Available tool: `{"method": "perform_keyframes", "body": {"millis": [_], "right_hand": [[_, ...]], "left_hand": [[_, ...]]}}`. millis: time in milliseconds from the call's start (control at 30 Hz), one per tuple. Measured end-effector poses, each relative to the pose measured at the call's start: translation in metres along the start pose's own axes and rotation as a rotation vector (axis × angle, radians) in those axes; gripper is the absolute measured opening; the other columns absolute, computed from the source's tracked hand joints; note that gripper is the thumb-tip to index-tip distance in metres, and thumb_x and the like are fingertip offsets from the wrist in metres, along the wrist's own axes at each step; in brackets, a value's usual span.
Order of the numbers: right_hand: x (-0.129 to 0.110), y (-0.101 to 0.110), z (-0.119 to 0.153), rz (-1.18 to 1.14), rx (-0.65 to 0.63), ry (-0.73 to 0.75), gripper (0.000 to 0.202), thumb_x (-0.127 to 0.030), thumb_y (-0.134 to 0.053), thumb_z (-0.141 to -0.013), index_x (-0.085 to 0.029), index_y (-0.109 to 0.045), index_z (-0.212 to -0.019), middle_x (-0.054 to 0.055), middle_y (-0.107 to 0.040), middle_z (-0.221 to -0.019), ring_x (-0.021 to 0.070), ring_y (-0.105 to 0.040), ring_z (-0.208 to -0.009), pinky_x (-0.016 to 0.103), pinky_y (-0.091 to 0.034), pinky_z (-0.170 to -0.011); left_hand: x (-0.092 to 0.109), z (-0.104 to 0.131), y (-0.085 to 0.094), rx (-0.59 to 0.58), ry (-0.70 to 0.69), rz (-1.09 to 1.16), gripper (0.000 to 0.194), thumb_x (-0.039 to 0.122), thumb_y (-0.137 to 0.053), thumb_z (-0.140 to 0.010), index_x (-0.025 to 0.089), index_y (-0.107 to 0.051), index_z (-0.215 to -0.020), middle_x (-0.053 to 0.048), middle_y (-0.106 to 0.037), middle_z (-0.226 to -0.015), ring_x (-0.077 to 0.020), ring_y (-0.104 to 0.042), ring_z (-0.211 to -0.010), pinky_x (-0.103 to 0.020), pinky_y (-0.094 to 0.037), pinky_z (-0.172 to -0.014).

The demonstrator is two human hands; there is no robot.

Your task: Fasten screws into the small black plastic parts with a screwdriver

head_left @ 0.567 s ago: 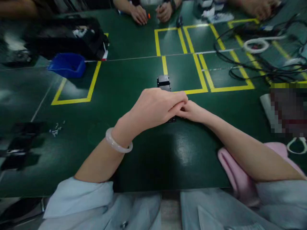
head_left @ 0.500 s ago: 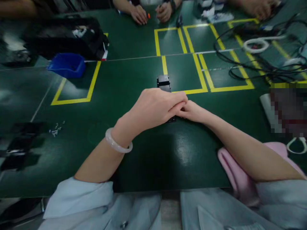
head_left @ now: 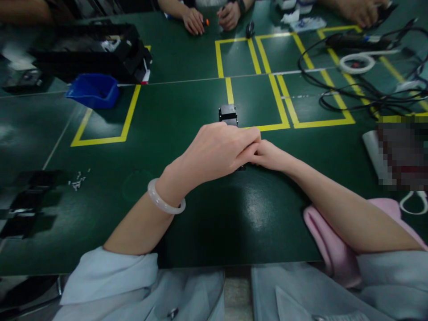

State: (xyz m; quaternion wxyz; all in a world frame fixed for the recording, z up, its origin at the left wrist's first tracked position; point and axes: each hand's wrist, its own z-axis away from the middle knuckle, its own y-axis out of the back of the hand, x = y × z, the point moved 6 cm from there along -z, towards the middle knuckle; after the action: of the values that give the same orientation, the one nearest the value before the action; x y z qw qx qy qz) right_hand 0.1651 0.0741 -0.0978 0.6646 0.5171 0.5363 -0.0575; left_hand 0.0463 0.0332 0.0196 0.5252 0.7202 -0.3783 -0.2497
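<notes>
"Two bare hands meet in the head view, so what does each one hold?"

"I can't tell. The left hand [head_left: 217,151] arches across with its fingers bent and close together, and the fingers of the right hand [head_left: 272,156] tuck in narrowly against it. Whatever is between the fingertips is hidden."

"And the small, black, boxy part with bright pin-like ends [head_left: 228,110]?"

"On the dark green, smooth tabletop [head_left: 200,232], in front of the person. Its far end shows just beyond the left hand, near the end of a yellow tape strip [head_left: 230,91]. The hand covers the middle, and a black bit peeks out below the fingers."

"How would you work there?"

"I'd judge it close fingertip work: one hand steadying, the other making small, even moves. Keep the part flat on the table, and lift the left knuckles a little, since they block the sight line."

"Anything near to mind?"

"The scattered tiny silvery pieces [head_left: 77,180] lie well apart, to the left. I'd keep the left sleeve [head_left: 113,272] off them; they look easy to sweep away. The soft pink cloth [head_left: 321,223] under the right forearm might slip, so rest lightly."
</notes>
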Motion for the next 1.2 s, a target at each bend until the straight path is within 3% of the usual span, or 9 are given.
{"method": "perform_keyframes", "body": {"millis": [167,367,633,833,933,1100,1200], "right_hand": [[0.0029,-0.002,-0.0004,0.01,-0.018,-0.048,0.026,-0.042,-0.055,-0.093,-0.018,-0.057,-0.082,-0.006,-0.049,-0.059,0.0095,-0.046,-0.052,0.024,-0.032,-0.054],[0.0032,-0.001,-0.0006,0.021,0.003,-0.025,0.029,-0.045,-0.053,-0.093,-0.017,-0.061,-0.091,-0.006,-0.05,-0.06,0.0105,-0.048,-0.054,0.025,-0.032,-0.055],[0.0013,-0.0011,-0.0003,0.018,-0.019,-0.068,0.029,-0.045,-0.052,-0.092,-0.019,-0.055,-0.08,-0.005,-0.049,-0.06,0.0103,-0.045,-0.054,0.026,-0.031,-0.054],[0.0038,-0.0016,-0.0007,0.037,-0.001,-0.048,0.033,-0.046,-0.054,-0.093,-0.02,-0.053,-0.074,-0.005,-0.048,-0.058,0.0107,-0.044,-0.053,0.027,-0.031,-0.055],[0.0042,-0.0012,-0.0004,0.008,0.022,-0.03,0.029,-0.045,-0.056,-0.093,-0.019,-0.058,-0.08,-0.005,-0.048,-0.058,0.0121,-0.045,-0.056,0.027,-0.034,-0.058],[0.004,-0.0021,0.0,-0.011,0.002,-0.02,0.032,-0.046,-0.056,-0.094,-0.018,-0.063,-0.108,-0.006,-0.05,-0.061,0.0124,-0.046,-0.056,0.027,-0.033,-0.057],[0.0026,-0.0007,0.0007,0.013,0.004,-0.032,0.032,-0.044,-0.056,-0.094,-0.017,-0.064,-0.109,-0.007,-0.048,-0.058,0.0116,-0.044,-0.053,0.026,-0.031,-0.055]], "left_hand": [[-0.0037,0.0016,-0.0002,0.002,0.037,0.001,0.033,0.033,-0.035,-0.103,0.02,-0.065,-0.112,-0.002,-0.066,-0.073,-0.0152,-0.062,-0.066,-0.028,-0.042,-0.065],[-0.0023,0.0017,0.0013,-0.031,0.036,0.037,0.033,0.029,-0.036,-0.101,0.018,-0.065,-0.111,-0.002,-0.065,-0.07,-0.0164,-0.063,-0.066,-0.029,-0.044,-0.066],[-0.0053,0.0011,0.0008,-0.052,0.062,0.062,0.037,0.038,-0.035,-0.103,0.018,-0.066,-0.104,-0.002,-0.065,-0.07,-0.0163,-0.063,-0.066,-0.03,-0.044,-0.068],[-0.0012,0.0008,0.0016,-0.017,-0.003,0.091,0.03,0.028,-0.038,-0.101,0.021,-0.067,-0.107,-0.002,-0.072,-0.086,-0.0152,-0.065,-0.075,-0.029,-0.044,-0.071],[0.002,0.0014,0.0027,-0.036,-0.031,0.097,0.029,0.027,-0.04,-0.1,0.022,-0.067,-0.108,-0.001,-0.072,-0.084,-0.0149,-0.064,-0.073,-0.028,-0.043,-0.069],[0.0013,0.0021,0.0029,-0.07,0.001,0.066,0.029,0.026,-0.04,-0.099,0.019,-0.067,-0.105,-0.002,-0.066,-0.072,-0.0163,-0.061,-0.065,-0.03,-0.042,-0.066],[-0.0014,0.0021,0.0022,-0.072,0.028,0.056,0.032,0.033,-0.037,-0.102,0.018,-0.066,-0.104,-0.002,-0.065,-0.071,-0.0167,-0.061,-0.065,-0.03,-0.042,-0.066]]}}
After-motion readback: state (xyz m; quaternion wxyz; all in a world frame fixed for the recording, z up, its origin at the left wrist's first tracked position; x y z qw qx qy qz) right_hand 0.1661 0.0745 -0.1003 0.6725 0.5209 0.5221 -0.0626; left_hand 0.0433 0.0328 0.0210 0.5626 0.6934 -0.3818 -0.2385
